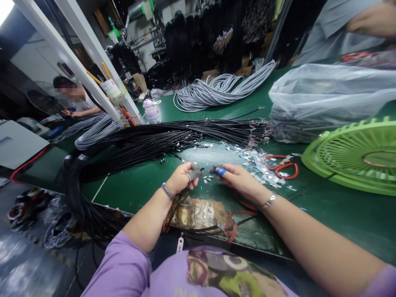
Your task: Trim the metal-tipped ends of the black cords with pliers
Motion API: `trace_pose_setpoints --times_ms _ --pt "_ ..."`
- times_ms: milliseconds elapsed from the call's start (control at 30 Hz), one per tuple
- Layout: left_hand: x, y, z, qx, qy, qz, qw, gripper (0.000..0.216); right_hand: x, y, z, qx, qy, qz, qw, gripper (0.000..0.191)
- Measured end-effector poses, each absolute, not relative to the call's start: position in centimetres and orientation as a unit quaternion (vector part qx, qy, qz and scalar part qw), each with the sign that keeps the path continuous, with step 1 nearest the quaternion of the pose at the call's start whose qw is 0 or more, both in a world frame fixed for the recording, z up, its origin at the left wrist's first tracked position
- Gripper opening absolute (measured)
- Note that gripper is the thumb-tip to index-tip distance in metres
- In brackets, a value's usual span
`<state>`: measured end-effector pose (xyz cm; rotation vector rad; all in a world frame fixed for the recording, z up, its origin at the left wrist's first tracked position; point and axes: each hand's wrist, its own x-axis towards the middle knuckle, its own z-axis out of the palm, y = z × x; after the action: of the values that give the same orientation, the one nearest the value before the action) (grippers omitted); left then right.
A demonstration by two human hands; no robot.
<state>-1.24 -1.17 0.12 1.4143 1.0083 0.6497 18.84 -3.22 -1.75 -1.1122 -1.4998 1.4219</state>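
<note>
My left hand (183, 180) is closed in a pinch, with a grey covering on its thumb. The short dark tip of a black cable (202, 169) sticks out of that pinch toward the right. Just across a small gap, my right hand (239, 180) has its fingertips pressed together; blue tape and dark coverings wrap its fingers. What lies between them is too small to make out. Small white and silvery scraps (208, 179) lie on the green table (123, 189) below. Behind both hands stretches a bundle of black cables (167, 142) with stripped ends at the right.
Red-handled scissors (289, 170) lie among foil scraps (247, 161). On the right are a green fan (355, 156) and a clear plastic bag (328, 99). Grey cable coils (213, 90) and a lilac bottle (151, 110) stand farther back. A taped block (201, 212) sits at the front edge. Two other people work nearby.
</note>
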Motion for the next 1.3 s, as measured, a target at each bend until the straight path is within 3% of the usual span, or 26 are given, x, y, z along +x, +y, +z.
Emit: trace_pose_setpoints --times_ms 167,333,500,667,800,933,1000,1033,1167,1300 --pt "-0.3 -1.9 0.4 0.627 0.499 0.285 0.526 0.035 17.9 -3.1 -2.1 -0.462 -0.529 0.577 0.418 0.044" --pt "0.0 -2.5 0.3 0.722 0.502 0.279 0.386 0.01 17.8 -3.3 -2.1 -0.462 -0.622 0.444 0.45 0.035" --pt "-0.1 -2.7 0.2 0.794 0.485 0.248 0.27 0.009 18.5 -3.2 -2.4 -0.459 -0.706 0.293 0.452 0.015" --pt "0.0 -2.7 0.1 0.81 0.483 0.224 0.246 0.006 18.7 -3.2 -2.5 -0.426 -0.788 0.168 0.412 0.02" --pt "0.2 -2.4 -0.2 0.788 0.483 0.235 0.302 0.007 18.5 -4.0 -2.3 -0.405 -0.816 0.115 0.397 0.03" --pt "0.3 -2.0 -0.4 0.693 0.508 0.266 0.437 0.014 18.3 -4.1 -2.1 -0.415 -0.765 0.176 0.46 0.02" --pt "0.3 -1.9 -0.4 0.661 0.527 0.27 0.461 0.017 18.3 -3.7 -2.0 -0.466 -0.702 0.248 0.478 0.01" --pt "0.3 -2.0 -0.4 0.662 0.532 0.273 0.452 0.016 18.2 -3.6 -2.0 -0.49 -0.664 0.299 0.479 0.017" --pt "0.0 -2.5 -0.1 0.752 0.529 0.267 0.291 0.009 17.5 -3.3 -2.0 -0.505 -0.492 0.542 0.456 0.046" --pt "-0.2 -3.0 0.2 0.825 0.516 0.21 0.095 0.009 16.7 -3.7 -1.7 -0.474 -0.404 0.643 0.445 0.057"
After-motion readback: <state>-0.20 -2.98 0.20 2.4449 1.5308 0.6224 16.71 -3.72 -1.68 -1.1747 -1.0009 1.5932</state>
